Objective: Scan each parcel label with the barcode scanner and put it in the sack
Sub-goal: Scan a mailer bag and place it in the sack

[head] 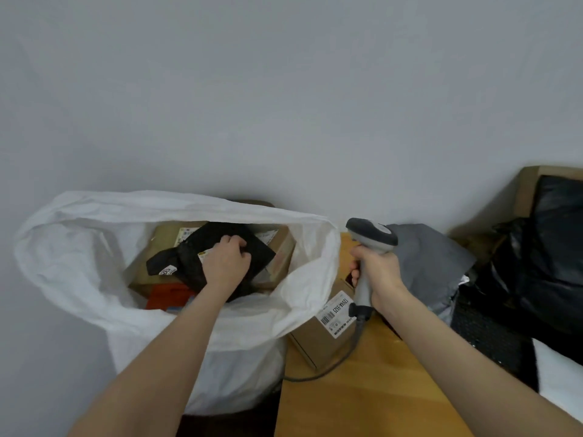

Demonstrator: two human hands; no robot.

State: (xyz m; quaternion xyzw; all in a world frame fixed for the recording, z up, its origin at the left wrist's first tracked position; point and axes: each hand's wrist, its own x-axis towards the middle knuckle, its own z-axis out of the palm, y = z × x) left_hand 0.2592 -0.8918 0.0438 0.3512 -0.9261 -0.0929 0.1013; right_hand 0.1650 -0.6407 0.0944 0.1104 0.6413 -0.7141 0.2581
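1. The fingers [236, 242] of the left hand [225, 263] are curled down over a black poly mailer [195, 247] and grip it. The thumb is hidden, so I cannot tell how it sits.
2. That mailer is inside the mouth of the white sack [79, 247]. It lies on top of the cardboard boxes [284, 244] already in there, with something red [167, 298] lower down. It looks soft, crumpled and limp, and a white label shows at its near end.
3. The right hand [378, 272] is wrapped round the handle of the barcode scanner [372, 234]. The scanner head is up and its cable [331, 367] trails across the tabletop [362, 398].
4. The relation that matters is with what is probably the next parcel, a small cardboard box [315, 345] at the tabletop's left edge. It is touching or just beside the sack's rim.
   - It lies to the right of the left hand and nearer the person, directly under the scanner's handle.
   - Its label [337, 313] faces up, with its long axis slanting from near-left to far-right.
   - The right hand is nearer, but the left is the carrying hand.
5. My judgement is that the mailer needs only letting go.
6. A grey mailer [426, 257] lies behind the scanner, towards the tabletop's far edge.
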